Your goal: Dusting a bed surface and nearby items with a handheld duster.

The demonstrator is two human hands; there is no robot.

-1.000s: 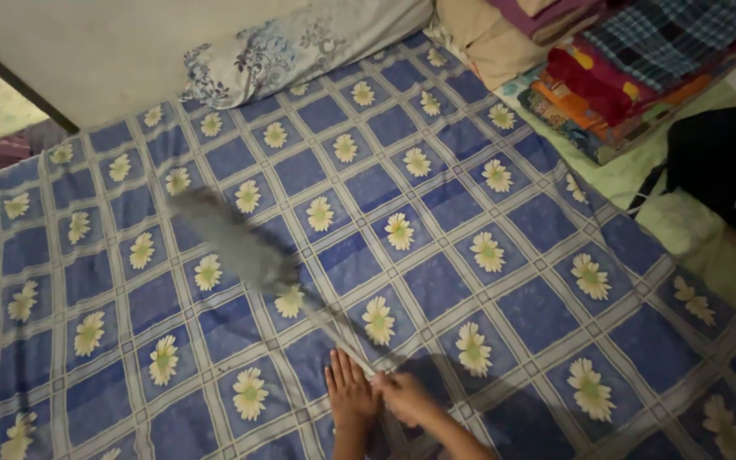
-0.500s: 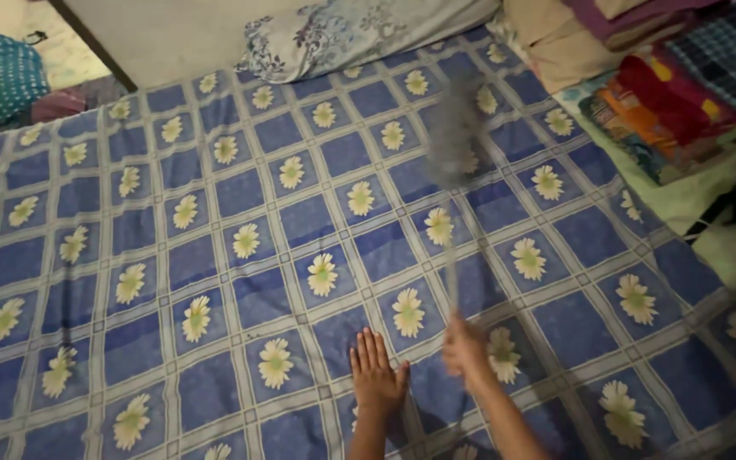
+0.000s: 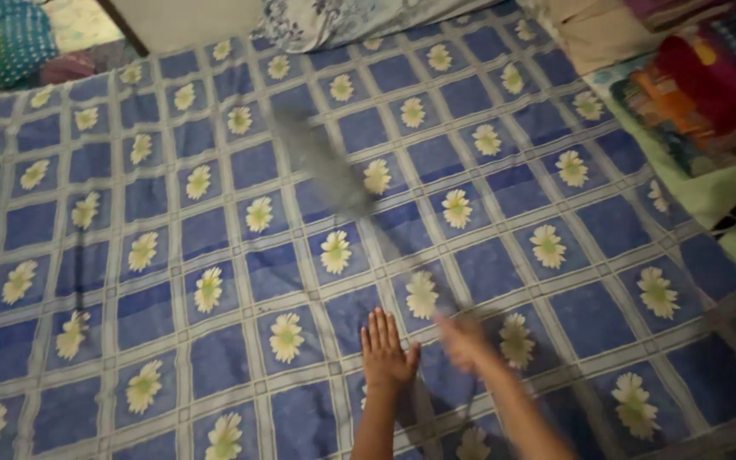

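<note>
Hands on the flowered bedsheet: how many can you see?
2. The left hand lies flat on the bedsheet; the right hand, beside it, grips a blurred grey duster. No others show.

Duster point(image 3: 321, 166): motion-blurred, form unclear. Right hand point(image 3: 463, 339): blurred, grip indistinct. Pillow point(image 3: 342, 15), folded cloth stack point(image 3: 709, 85): cut by frame edges.
</note>
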